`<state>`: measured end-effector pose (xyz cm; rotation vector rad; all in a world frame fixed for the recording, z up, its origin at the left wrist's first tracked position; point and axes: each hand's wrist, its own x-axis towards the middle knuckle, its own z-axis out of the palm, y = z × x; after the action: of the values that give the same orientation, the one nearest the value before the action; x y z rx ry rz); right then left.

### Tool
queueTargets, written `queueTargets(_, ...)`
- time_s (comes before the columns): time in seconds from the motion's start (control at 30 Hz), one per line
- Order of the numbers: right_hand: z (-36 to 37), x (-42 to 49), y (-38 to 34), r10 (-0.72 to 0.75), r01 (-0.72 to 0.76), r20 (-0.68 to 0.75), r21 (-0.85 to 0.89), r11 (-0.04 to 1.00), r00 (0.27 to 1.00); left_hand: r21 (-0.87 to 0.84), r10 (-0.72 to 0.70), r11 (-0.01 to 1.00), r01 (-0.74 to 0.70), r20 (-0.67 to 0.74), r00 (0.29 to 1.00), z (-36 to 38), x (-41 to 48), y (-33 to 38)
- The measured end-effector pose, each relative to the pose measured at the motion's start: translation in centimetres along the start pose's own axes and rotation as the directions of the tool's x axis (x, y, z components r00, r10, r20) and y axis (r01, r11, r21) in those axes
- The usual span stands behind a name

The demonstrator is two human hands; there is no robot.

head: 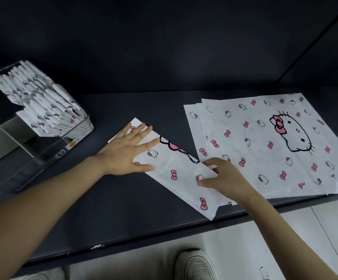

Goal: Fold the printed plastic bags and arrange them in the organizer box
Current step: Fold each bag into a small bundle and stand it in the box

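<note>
Pressing down with straight, spread fingers, the left hand (123,152) pins the half-folded bag's (177,169) far end. The right hand (224,175), fingers curled, pinches that bag's right edge. Flat bags (265,138) lie just right of it; the organizer box (48,152) stands well left.

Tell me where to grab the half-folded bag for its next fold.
Pinch the free near end of the folded bag, coming from the front edge of the table. The left hand pins the far end flat, so probably only that end lifts easily.
</note>
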<state>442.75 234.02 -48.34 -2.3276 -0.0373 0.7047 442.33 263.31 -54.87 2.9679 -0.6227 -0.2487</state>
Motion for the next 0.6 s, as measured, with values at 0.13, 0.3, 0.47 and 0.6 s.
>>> queueTargets(0.13, 0.1, -1.1, -0.1, 0.068, -0.091, 0.115, 0.206, 0.974, 0.991, -0.135, 0.040, 0.988, -0.070, -0.214, 0.976, -0.8, -1.0, 1.3)
queueTargets(0.3, 1.0, -1.9, -0.1, 0.183, -0.292, 0.277, 0.430, 0.854, 0.943, -0.667, 0.018, 0.718, -0.201, -0.270, 0.963, 0.1, -5.5, 7.0)
queueTargets(0.47, 1.4, -1.9, -1.1, 0.257, -0.458, 0.398, 0.579, 0.674, 0.881, -0.560, -0.062, 0.813, -0.161, -0.357, 0.932, 2.7, -5.8, 8.4)
queueTargets(0.6, 0.1, -2.1, -4.0, 0.208, -0.431, 0.379, 0.761, 0.485, 0.902, -0.757, -0.372, 0.653, 0.006, -0.314, 0.873, 2.1, -5.4, 9.8)
